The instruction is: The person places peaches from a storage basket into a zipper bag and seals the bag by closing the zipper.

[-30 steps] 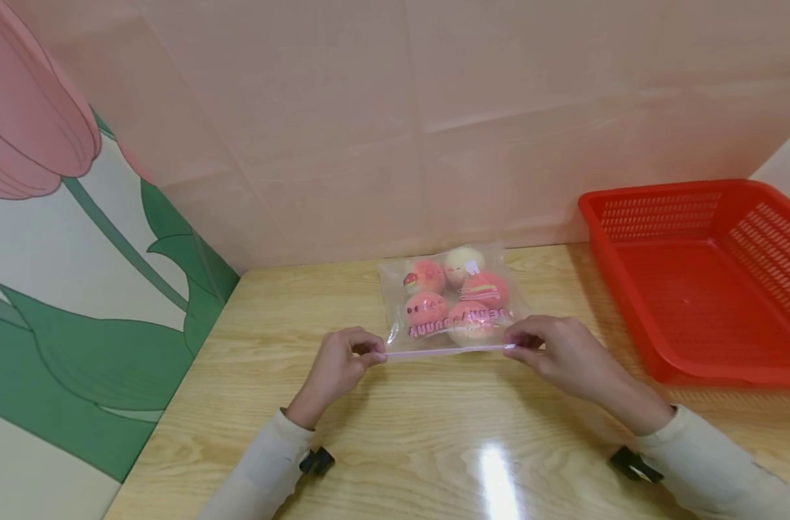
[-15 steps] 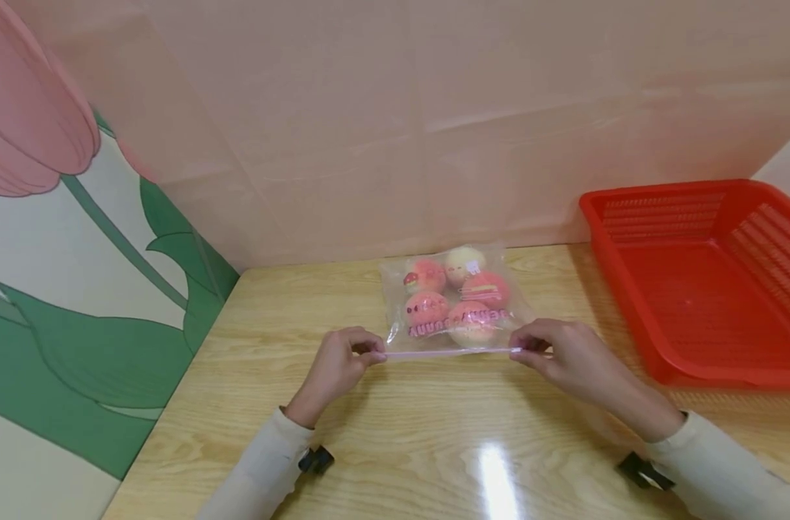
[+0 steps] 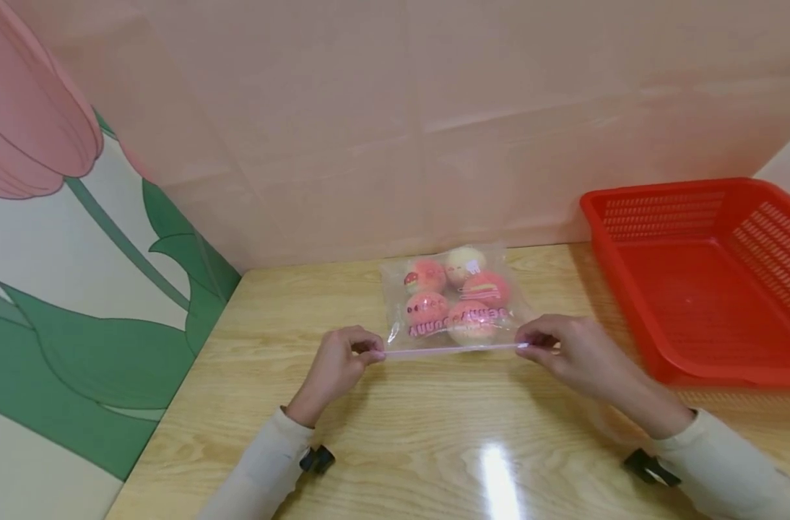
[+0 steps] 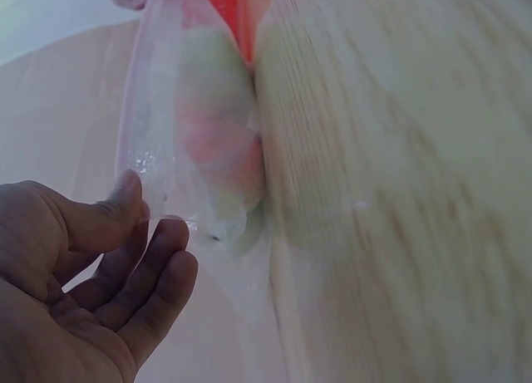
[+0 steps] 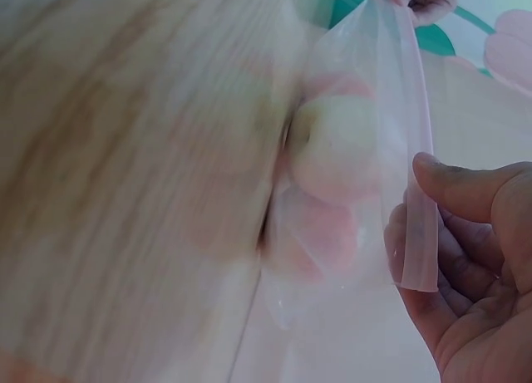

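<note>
**A:** Anything change since a second ago? Looks like the right hand (image 3: 573, 354) slid a bit further right along the zip strip (image 3: 453, 349), so the strip is stretched out a little longer. The left hand (image 3: 339, 365) hasn't budged.

**B:** Yep. The clear bag (image 3: 456, 302) with the round pink and cream balls lies on the wooden surface near its far edge, about mid-width. Both hands pinch the strip ends, thumb against curled fingers (image 5: 413, 250), left one too (image 4: 150, 258).

**A:** And the rest?

**B:** The red basket (image 3: 629, 303) sits at the far right corner, just beside the right hand.
</note>
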Demonstrator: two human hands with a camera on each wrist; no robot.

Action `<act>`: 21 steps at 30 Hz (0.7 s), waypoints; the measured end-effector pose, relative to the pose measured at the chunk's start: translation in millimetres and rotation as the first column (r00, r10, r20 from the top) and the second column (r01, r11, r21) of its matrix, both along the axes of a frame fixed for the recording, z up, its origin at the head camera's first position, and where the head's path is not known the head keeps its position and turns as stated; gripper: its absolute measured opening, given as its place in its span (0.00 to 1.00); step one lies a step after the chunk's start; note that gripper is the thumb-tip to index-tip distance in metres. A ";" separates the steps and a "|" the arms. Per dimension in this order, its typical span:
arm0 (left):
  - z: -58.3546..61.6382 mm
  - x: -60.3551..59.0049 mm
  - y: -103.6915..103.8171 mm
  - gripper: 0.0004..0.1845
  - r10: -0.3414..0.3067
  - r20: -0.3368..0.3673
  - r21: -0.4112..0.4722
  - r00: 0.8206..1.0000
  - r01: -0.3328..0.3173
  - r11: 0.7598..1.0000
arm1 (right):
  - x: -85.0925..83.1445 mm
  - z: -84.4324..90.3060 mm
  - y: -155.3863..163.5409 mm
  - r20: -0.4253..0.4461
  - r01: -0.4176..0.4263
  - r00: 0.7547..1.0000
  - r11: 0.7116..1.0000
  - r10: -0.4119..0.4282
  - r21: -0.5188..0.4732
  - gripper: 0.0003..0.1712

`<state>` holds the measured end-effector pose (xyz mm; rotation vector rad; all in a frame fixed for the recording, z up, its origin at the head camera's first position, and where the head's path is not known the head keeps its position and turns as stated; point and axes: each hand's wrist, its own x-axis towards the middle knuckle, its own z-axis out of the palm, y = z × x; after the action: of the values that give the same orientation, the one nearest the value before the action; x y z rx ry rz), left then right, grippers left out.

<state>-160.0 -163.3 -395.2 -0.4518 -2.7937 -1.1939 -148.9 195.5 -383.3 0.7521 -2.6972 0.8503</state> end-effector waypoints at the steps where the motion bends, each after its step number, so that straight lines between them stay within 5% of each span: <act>1: 0.2 -0.4 0.0 0.06 0.002 0.001 0.002 1.000 -0.002 1.000 | -0.1 0.4 0.3 0.002 0.001 1.000 1.000 -0.001 0.003 0.09; 21: 0.9 -2.5 -1.5 0.02 -0.016 -0.008 -0.002 1.000 0.016 1.000 | 1.6 -2.1 9.8 -0.050 0.008 0.999 1.000 -0.008 0.007 0.12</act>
<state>-162.5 -164.8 -394.3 -0.4784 -2.7904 -1.1896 -147.2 205.3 -385.4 0.7533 -2.6588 0.8099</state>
